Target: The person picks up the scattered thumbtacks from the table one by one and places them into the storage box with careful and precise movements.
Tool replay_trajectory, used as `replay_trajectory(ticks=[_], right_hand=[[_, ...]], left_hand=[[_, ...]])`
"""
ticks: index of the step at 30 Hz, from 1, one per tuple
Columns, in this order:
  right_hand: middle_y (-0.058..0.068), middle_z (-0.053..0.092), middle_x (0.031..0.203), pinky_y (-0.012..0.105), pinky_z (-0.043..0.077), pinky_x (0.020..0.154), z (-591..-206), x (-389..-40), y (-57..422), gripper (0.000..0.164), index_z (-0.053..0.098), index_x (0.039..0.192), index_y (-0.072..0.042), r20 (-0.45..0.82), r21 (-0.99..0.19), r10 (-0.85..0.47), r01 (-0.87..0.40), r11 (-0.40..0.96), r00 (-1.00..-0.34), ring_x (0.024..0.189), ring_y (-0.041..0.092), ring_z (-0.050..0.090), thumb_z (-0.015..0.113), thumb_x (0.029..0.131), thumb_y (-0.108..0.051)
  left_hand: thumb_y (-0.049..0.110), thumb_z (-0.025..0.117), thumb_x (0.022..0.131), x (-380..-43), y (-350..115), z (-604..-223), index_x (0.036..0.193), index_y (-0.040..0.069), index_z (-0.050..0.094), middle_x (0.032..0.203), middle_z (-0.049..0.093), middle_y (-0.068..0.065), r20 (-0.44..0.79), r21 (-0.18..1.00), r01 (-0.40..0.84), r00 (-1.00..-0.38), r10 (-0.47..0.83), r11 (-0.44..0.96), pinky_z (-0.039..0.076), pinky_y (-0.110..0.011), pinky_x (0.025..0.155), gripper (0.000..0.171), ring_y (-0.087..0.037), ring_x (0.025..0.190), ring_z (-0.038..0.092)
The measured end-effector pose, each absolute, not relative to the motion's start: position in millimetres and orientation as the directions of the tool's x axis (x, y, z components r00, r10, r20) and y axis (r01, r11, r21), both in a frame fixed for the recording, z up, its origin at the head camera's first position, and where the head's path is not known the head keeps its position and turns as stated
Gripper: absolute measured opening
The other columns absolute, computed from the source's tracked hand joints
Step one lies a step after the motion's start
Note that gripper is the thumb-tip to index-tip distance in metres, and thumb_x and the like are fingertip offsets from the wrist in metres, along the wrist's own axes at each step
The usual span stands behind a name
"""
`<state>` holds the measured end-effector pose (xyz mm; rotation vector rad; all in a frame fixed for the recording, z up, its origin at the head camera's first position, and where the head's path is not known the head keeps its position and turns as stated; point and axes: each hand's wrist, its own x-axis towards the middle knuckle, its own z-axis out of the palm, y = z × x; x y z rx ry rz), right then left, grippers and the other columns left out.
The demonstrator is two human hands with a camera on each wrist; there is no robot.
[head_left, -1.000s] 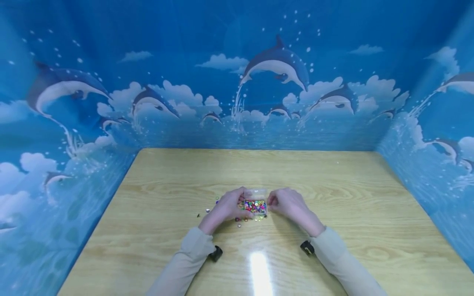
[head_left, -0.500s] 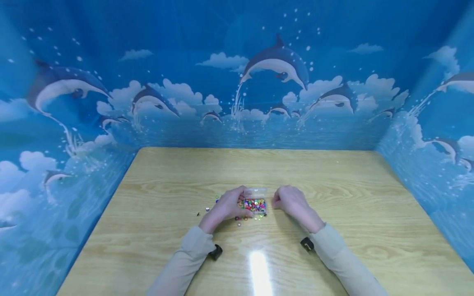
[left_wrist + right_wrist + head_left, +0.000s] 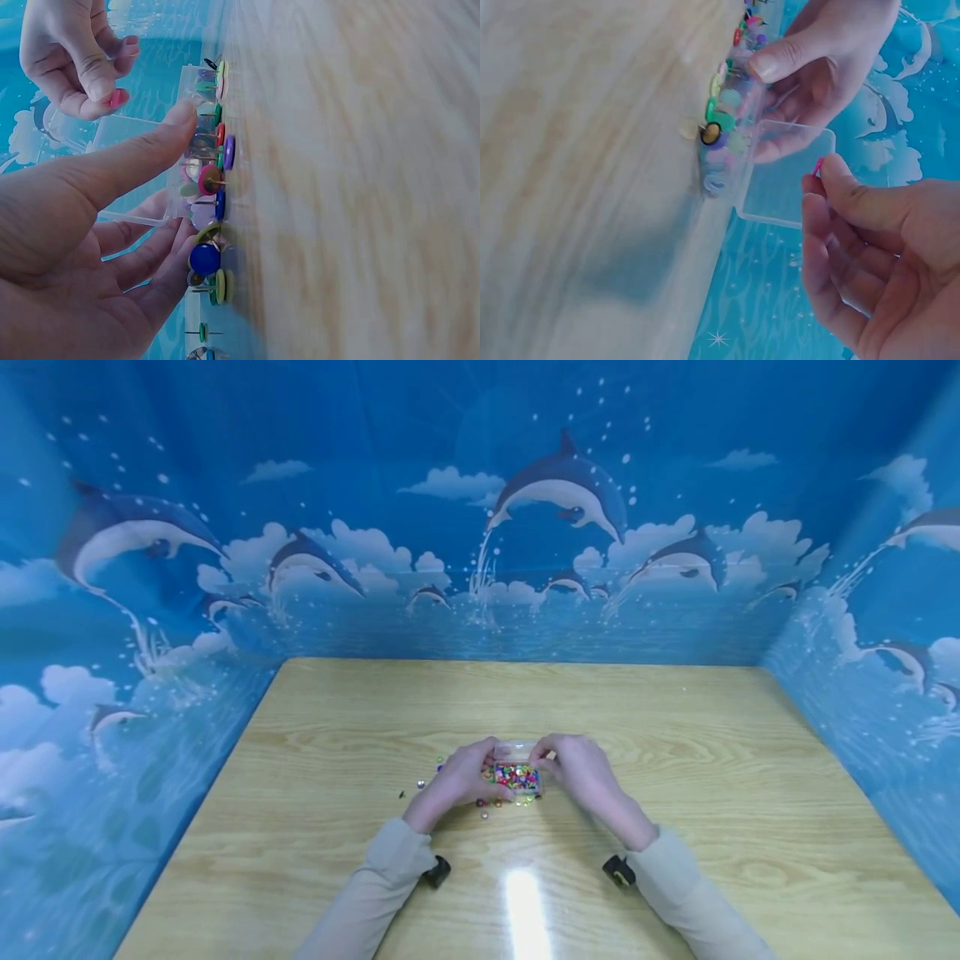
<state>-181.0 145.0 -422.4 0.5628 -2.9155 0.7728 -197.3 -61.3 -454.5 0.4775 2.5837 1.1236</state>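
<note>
A small clear plastic box (image 3: 541, 782) full of colourful thumbtacks (image 3: 516, 776) sits on the table, its lid (image 3: 784, 176) swung up at the far side. My left hand (image 3: 459, 781) holds the box from the left, thumb along the near side and fingers round the other end. Thumb and fingertips of my right hand (image 3: 581, 770) pinch a pink thumbtack (image 3: 117, 98), seen in both wrist views. In the head view those fingertips overlap the box's right end, near the lid.
Loose thumbtacks lie on the wooden table (image 3: 337, 760) around the box, including a silver one (image 3: 421, 784) and a dark one (image 3: 401, 794) to the left. A blue dolphin-print backdrop (image 3: 480, 627) stands along the table's back and sides.
My right hand first drew away to the right of the box, then came back left to its right end with the pink thumbtack. The left hand and the box stay in place.
</note>
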Motion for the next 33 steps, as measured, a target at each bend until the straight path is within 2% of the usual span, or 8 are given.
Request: replay_trajectory(ticks=[5,11,19,24,33], right_hand=[[0.003,0.077,0.091,0.020,0.045,0.052,-426,-178,145,0.011,0.078,0.097,-0.014,0.156,-0.459,-0.354,-0.385,0.801,-0.922,0.054,0.002,0.051,0.080,0.086,-0.017],[-0.005,0.074,0.082,0.019,0.049,0.055,-426,-172,153,0.008,0.077,0.087,-0.018,0.147,-0.450,-0.404,-0.425,0.786,-0.903,0.059,0.001,0.056,0.083,0.083,-0.013],[-0.003,0.078,0.089,0.018,0.055,0.064,-433,-164,163,0.010,0.080,0.089,-0.019,0.102,-0.369,-0.511,-0.509,0.777,-0.854,0.073,0.008,0.070,0.083,0.081,-0.013],[-0.002,0.078,0.089,0.014,0.050,0.056,-437,-162,165,0.013,0.081,0.091,-0.019,0.090,-0.352,-0.532,-0.527,0.774,-0.842,0.067,0.005,0.067,0.083,0.080,-0.011],[-0.004,0.076,0.082,0.016,0.052,0.060,-442,-162,167,0.012,0.078,0.081,-0.018,0.113,-0.311,-0.568,-0.572,0.759,-0.815,0.068,0.007,0.066,0.085,0.078,-0.008]], left_hand=[[0.026,0.091,0.073,-196,-62,-454,0.130,0.012,0.060,0.122,0.067,-0.009,-0.122,0.744,0.190,-0.904,0.409,0.641,0.053,-0.044,0.096,0.067,-0.026,0.110,0.062],[0.026,0.091,0.073,-196,-62,-453,0.129,0.012,0.060,0.120,0.067,-0.008,-0.120,0.746,0.189,-0.905,0.408,0.638,0.053,-0.043,0.096,0.066,-0.025,0.108,0.062],[0.026,0.091,0.073,-197,-61,-453,0.130,0.013,0.059,0.119,0.066,-0.007,-0.134,0.735,0.177,-0.909,0.395,0.655,0.053,-0.042,0.096,0.066,-0.024,0.107,0.062],[0.026,0.091,0.073,-197,-61,-453,0.130,0.013,0.060,0.118,0.066,-0.008,-0.138,0.734,0.171,-0.910,0.390,0.658,0.053,-0.043,0.096,0.066,-0.024,0.106,0.062],[0.023,0.092,0.072,-197,-61,-454,0.128,0.012,0.061,0.116,0.067,-0.007,-0.125,0.751,0.173,-0.910,0.395,0.638,0.054,-0.042,0.095,0.065,-0.024,0.104,0.062]])
